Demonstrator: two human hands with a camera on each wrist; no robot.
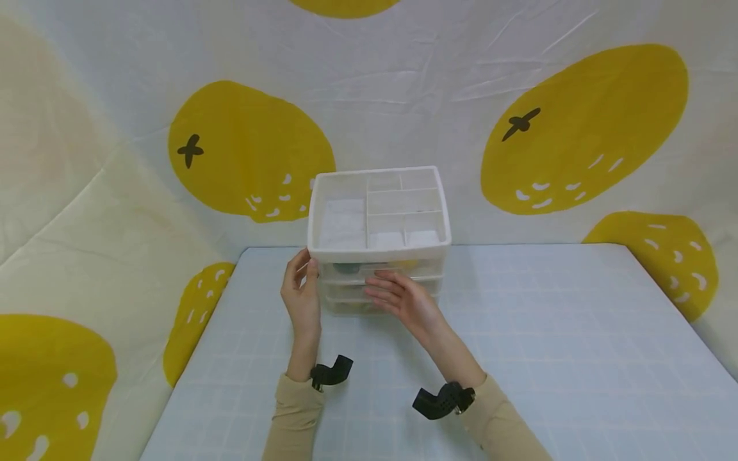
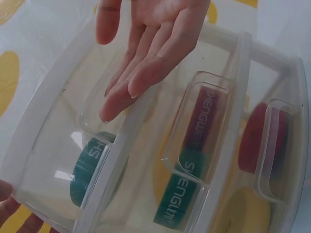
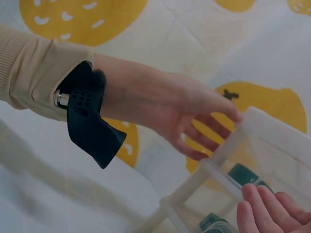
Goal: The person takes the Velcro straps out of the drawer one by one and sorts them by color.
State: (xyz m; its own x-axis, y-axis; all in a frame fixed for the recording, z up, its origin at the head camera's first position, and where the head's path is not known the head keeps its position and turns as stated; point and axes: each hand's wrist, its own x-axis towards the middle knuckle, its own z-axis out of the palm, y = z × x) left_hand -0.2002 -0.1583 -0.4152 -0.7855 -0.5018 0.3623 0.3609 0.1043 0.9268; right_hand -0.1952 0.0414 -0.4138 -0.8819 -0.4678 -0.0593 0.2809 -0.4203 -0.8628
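Observation:
A white plastic drawer unit with clear drawers stands at the back of the table. My left hand rests at its left side, thumb by the front corner and fingers against the side panel. In front of the drawers is my right hand, fingers extended and together, holding nothing; whether they touch the drawer front I cannot tell. Through the clear fronts, the left wrist view shows a green tape roll in the top drawer, dark red and green rolls in the middle, and red and yellow rolls in the bottom.
The unit's top is an open tray with divided compartments. A pale blue checked cloth covers the table. Behind it hangs a white curtain with yellow fruit prints. Each wrist wears a black camera mount.

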